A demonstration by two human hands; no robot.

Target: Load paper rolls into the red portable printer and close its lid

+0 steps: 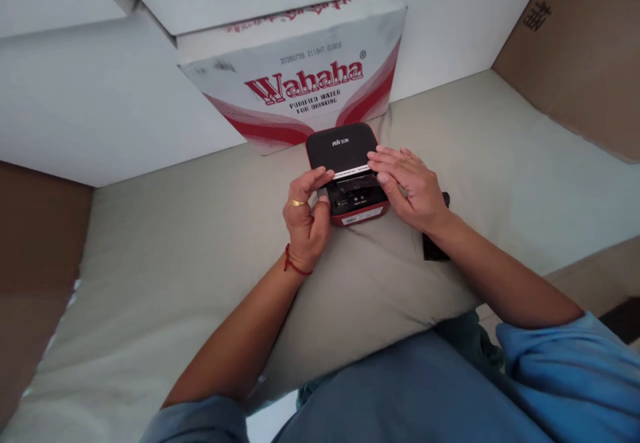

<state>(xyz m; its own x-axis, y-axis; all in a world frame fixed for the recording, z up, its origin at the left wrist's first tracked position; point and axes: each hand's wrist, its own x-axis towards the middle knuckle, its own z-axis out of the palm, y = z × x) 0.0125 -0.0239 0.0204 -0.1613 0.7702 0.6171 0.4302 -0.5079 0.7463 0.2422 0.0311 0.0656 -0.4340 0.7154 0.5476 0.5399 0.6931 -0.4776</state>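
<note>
A small black and red device (345, 153) with its black cover partly slid back lies on a beige cushion (380, 276). My left hand (305, 219), with a gold ring and a red thread bracelet, grips the device's left edge, thumb on the opened part. My right hand (407, 186) rests on its right side, fingers laid flat together across the white strip at the cover's edge. A dark flat object (434, 248) lies partly hidden under my right wrist.
A white and red "Wahaha" water carton (300, 69) stands just behind the device against the white wall. Brown cardboard (575, 56) leans at the right, more brown at the left (35, 243). A beige sheet (140, 283) covers the surface.
</note>
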